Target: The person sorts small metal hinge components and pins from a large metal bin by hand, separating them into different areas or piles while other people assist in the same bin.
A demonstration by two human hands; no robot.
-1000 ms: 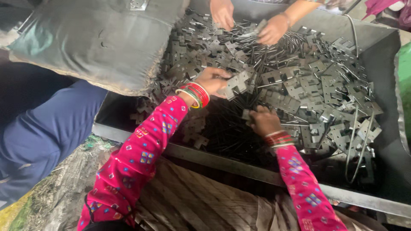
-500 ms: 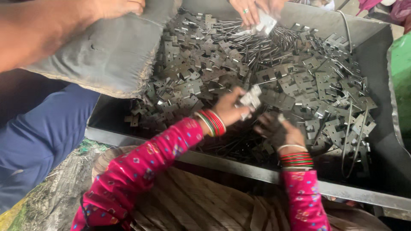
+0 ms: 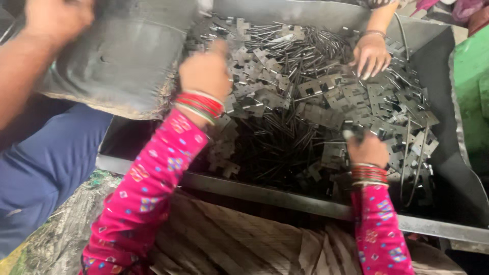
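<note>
A heap of flat, notched metal plates point(image 3: 326, 102), mixed with thin dark rods point(image 3: 285, 140), is held in a large grey metal tray point(image 3: 305, 201). The right hand point(image 3: 368, 148) is lowered onto the plates near the tray's near rim, fingers curled shut on a small pale piece point(image 3: 348, 134) at its tip; what kind of piece it is cannot be told. The left hand point(image 3: 205, 72) is raised above the left part of the heap and is blurred; whether its fingers are open or closed cannot be told. Red bangles point(image 3: 199, 106) are worn at that wrist, and both arms are covered by pink patterned sleeves point(image 3: 153, 188).

At the far side of the tray, another person's hand point(image 3: 371, 54) is laid on the plates, fingers spread. To the left of the tray, a grey sack point(image 3: 122, 66) is held up by a further person's arm point(image 3: 30, 66), with blue cloth point(image 3: 46, 168) below it. A green object point(image 3: 471, 97) is seen beyond the tray's right wall.
</note>
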